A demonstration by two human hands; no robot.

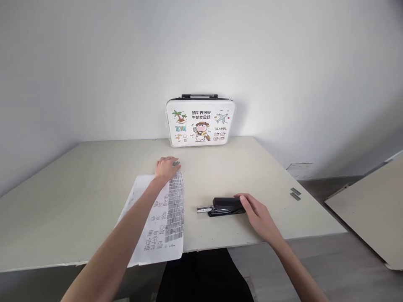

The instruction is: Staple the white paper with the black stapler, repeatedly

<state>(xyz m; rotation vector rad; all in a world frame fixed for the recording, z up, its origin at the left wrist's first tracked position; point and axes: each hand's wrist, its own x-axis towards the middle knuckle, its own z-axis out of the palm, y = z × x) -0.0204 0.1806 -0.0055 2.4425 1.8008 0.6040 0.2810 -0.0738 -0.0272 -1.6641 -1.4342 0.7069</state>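
My left hand (pixel 166 168) reaches past the top of the printed paper sheets (pixel 174 209), its thumb and fingers apart on either side of small grey staple strips (pixel 176 163) on the table. Whether the fingertips touch the strips, I cannot tell. My right hand (pixel 256 214) grips the back end of a black stapler (pixel 228 204) lying on its base. From the stapler's front, a metal staple tray (pixel 204 209) sticks out to the left. The paper lies under my left forearm, its near edge reaching over the table's front edge.
A white case (pixel 201 123) with cartoon prints and a black handle stands against the wall at the back. Two more staple strips (pixel 295 193) lie near the right edge of the pale table (pixel 78 188). A light-coloured board or tabletop (pixel 371 209) is beyond it, on the right.
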